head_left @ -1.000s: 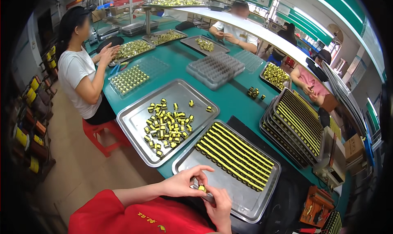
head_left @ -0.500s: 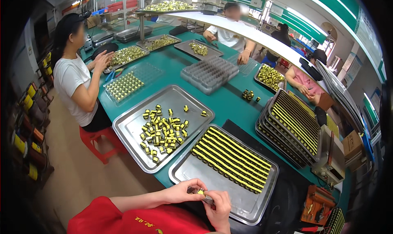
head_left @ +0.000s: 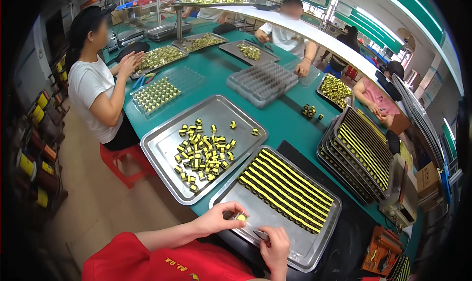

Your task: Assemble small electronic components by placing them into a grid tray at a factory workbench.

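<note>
Green table (head_left: 295,128); left hand (head_left: 216,219) pinches component (head_left: 241,217) (right hand (head_left: 276,246) holds tool (head_left: 261,235)).

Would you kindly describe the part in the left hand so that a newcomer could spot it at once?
On the green table, find the metal tray carrying straight yellow-and-black rows, nearest the red shirt. By its near left edge, the left hand pinches a small part showing yellow. Unlike those lined-up neighbours, it is held singly.
</note>
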Motion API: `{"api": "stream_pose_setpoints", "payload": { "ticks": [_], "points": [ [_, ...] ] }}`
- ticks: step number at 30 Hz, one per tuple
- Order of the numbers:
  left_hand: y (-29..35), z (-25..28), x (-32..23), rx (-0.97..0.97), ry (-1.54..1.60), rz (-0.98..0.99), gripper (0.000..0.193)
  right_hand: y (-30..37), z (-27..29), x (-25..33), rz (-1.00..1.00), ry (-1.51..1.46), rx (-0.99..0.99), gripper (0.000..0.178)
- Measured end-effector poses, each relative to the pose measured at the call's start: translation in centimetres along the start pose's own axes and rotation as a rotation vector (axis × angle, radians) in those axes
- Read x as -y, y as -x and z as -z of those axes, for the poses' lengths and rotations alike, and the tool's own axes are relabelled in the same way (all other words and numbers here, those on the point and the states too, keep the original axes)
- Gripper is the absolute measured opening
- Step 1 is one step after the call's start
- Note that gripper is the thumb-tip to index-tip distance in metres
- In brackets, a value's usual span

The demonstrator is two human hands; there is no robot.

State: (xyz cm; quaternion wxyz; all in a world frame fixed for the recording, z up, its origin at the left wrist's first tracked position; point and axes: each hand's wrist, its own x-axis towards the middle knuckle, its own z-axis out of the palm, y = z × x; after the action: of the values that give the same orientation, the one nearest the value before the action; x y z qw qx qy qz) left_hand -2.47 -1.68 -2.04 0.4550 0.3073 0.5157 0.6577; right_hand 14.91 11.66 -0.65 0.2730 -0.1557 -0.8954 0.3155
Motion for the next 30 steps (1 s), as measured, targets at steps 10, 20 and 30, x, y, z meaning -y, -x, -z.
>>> {"api": "stream_pose_setpoints", "payload": {
  "ticks": [10, 20, 30],
  "points": [
    [-0.3, -0.1, -1.3, -0.104, 0.052, -0.003, 0.023, -0.8, -1.2, -0.7, 0.026, 0.075, 0.128, 0.036],
    [-0.2, 0.8, -1.1, -0.194, -0.269, -0.137, 0.028, -1.3, -1.6, -0.9, -0.038, 0.088, 0.149, 0.039],
    [0.3, 0.3, -1.3, -0.113, -0.288, -0.018, 0.027, -0.8, -1.6, -1.0, -0.044, 0.056, 0.146, 0.040]
  ]
}}
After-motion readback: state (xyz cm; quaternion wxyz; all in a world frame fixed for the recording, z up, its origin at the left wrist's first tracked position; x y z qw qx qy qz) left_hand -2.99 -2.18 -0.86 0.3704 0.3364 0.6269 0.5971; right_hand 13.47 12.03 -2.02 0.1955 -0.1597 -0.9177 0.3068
